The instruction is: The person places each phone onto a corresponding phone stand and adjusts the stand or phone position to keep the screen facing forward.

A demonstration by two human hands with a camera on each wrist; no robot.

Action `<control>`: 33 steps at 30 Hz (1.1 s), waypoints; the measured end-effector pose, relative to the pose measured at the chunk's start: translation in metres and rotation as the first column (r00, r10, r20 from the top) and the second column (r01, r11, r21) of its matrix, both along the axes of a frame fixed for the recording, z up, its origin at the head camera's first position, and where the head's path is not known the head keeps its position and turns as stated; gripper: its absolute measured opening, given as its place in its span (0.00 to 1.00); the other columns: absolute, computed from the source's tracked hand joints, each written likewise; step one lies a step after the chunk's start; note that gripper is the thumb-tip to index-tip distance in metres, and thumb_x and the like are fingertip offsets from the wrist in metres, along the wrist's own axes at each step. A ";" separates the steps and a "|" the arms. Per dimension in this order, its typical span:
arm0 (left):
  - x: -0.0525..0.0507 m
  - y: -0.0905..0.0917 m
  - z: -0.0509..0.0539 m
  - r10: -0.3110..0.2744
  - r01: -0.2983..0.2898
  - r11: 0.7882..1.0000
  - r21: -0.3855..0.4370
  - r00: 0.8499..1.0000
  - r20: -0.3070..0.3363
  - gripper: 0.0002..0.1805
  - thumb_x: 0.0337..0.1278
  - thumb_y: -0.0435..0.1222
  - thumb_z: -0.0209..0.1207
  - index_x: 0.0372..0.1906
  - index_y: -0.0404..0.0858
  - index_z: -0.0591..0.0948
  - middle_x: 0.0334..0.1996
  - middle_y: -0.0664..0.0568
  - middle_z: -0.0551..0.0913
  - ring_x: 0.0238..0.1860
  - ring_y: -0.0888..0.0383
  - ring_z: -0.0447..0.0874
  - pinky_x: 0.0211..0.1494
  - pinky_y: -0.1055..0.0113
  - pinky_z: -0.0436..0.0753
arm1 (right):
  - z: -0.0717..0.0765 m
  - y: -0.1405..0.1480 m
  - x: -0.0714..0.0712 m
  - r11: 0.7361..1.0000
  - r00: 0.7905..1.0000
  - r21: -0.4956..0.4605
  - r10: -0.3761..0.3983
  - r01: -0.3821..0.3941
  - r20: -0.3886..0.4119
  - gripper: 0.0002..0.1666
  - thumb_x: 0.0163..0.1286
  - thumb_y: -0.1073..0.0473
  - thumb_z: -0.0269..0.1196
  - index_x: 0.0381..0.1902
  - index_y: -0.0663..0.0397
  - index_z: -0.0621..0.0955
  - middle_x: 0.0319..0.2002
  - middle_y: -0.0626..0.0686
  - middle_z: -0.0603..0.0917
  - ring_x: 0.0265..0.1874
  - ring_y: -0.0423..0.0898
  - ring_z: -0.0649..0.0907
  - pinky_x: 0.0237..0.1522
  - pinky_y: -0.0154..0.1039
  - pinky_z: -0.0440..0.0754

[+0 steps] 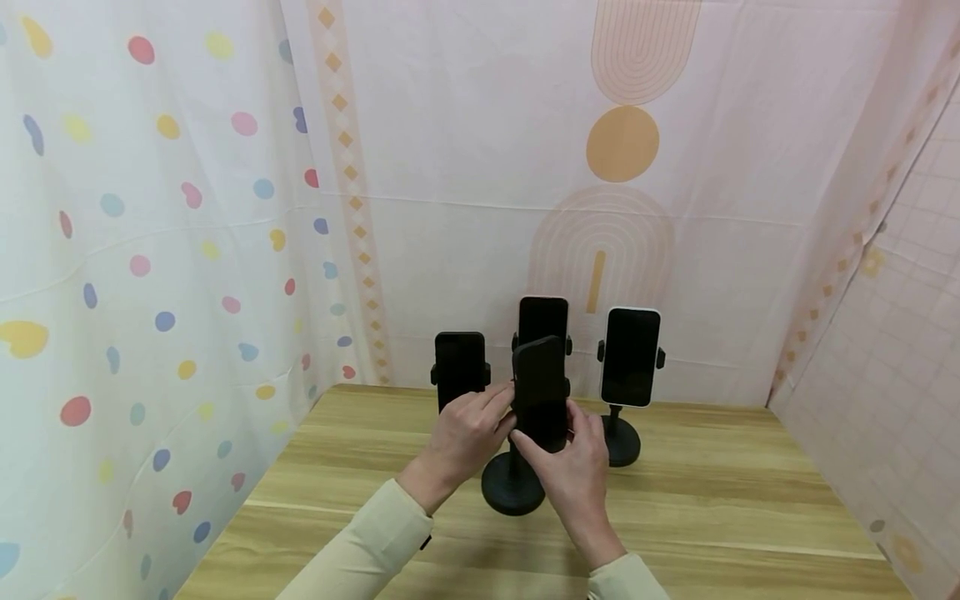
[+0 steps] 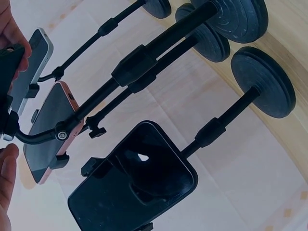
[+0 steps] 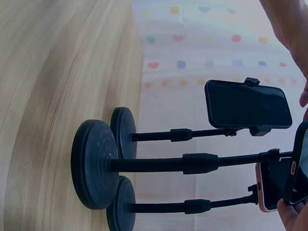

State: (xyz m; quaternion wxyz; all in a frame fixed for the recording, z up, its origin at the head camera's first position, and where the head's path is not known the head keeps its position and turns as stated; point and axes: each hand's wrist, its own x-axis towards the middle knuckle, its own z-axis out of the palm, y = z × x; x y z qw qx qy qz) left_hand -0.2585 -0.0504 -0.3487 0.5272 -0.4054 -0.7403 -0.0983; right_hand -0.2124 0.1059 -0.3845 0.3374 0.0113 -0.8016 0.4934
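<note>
A black smartphone point(image 1: 540, 387) stands tilted at the top of the nearest phone stand point(image 1: 513, 483), whose round base rests on the table. My left hand point(image 1: 468, 429) reaches in from the left, its thumb and fingers pinching the holder's clamp at the phone's left side. Around the phone's lower edge and right side, my right hand point(image 1: 573, 467) grips with thumb and fingers. The right wrist view shows the stand's black pole point(image 3: 197, 163) and the phone's edge point(image 3: 294, 168). Much of the clamp is hidden by the hands and phone.
Three more stands hold phones behind: a black phone point(image 1: 460, 362) at left, a pink-edged one point(image 2: 50, 130) in the middle, a white-edged one point(image 1: 632, 358) at right. The wooden table point(image 1: 712, 500) meets patterned curtains point(image 1: 450, 167) at its back and sides.
</note>
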 end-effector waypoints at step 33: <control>0.009 -0.005 0.000 -0.124 0.110 0.991 0.077 0.966 0.225 0.23 0.49 0.29 0.69 0.53 0.29 0.82 0.45 0.42 0.86 0.35 0.55 0.87 0.37 0.66 0.84 | -0.007 -0.002 -0.006 0.987 0.990 0.116 -0.097 0.109 -0.105 0.50 0.45 0.45 0.82 0.60 0.68 0.76 0.44 0.60 0.76 0.35 0.50 0.77 0.36 0.47 0.78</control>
